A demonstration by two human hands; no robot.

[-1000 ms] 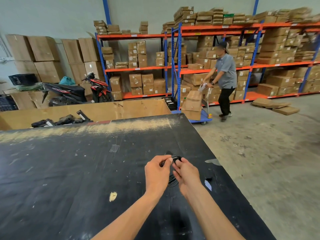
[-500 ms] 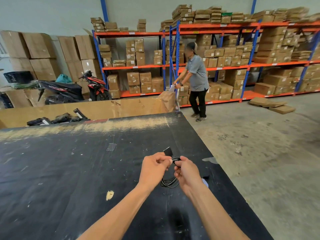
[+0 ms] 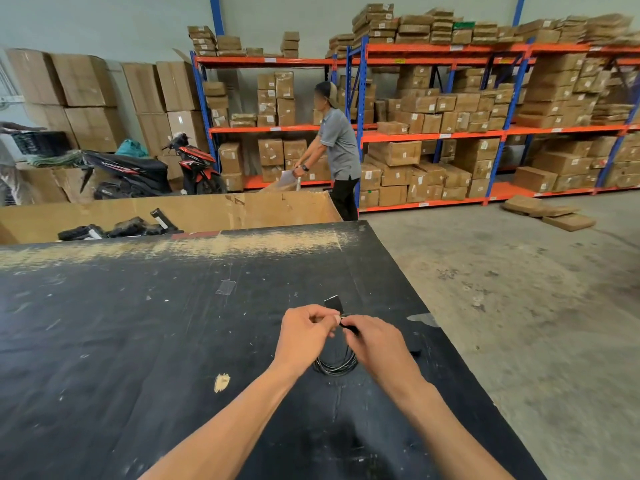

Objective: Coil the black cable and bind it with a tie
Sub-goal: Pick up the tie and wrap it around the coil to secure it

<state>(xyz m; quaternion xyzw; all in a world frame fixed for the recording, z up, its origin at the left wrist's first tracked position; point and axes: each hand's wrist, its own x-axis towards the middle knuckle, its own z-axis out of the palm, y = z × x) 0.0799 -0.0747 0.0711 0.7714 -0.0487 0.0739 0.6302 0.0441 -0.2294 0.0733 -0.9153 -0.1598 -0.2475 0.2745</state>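
The black cable point(image 3: 335, 366) hangs as a small coil of several loops between my two hands, just above the black table point(image 3: 138, 341). My left hand point(image 3: 304, 332) pinches the top of the coil, thumb and fingers closed. My right hand point(image 3: 375, 344) grips the coil's top from the other side, fingertips meeting the left hand's. A thin tie end point(image 3: 345, 315) shows between the fingertips; most of it is hidden. A black tab point(image 3: 333, 303) sticks up behind the hands.
The table's right edge point(image 3: 450, 358) drops to a concrete floor. Behind the table stands a large cardboard bin point(image 3: 242, 213) holding black items. A person point(image 3: 337, 147) pushes a cart by the box-filled orange racks point(image 3: 433, 135). A motorbike point(image 3: 156, 168) is parked at left.
My hands stay together on the coil, and the loops now hang lower between my wrists. The person with the cart has walked left along the racks, behind the bin.
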